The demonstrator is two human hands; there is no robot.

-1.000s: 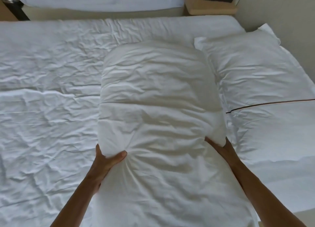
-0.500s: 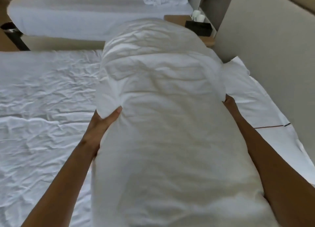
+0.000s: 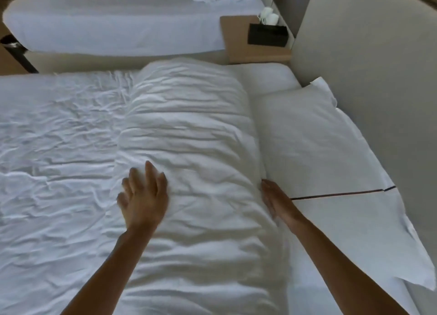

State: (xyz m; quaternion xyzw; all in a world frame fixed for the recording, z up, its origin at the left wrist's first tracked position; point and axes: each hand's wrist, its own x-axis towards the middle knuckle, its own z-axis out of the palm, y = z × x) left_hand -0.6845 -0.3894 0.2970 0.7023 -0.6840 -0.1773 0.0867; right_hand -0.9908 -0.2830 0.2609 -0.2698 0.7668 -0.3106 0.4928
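On bed (image 3: 52,149): pillow (image 3: 189,137) lies lengthwise, just beside 2nd pillow (image 3: 319,137). L hand (image 3: 143,196) over its left part, fingers spread & loose, gripping nothing. R hand (image 3: 277,203) flat against its right side, fingers straight.

Rumpled pillow (image 3: 194,137), cased pillow (image 3: 319,149) on bed (image 3: 52,173)

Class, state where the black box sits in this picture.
In the head view the black box sits upper right on the wooden bedside table, directly beside two white cups.
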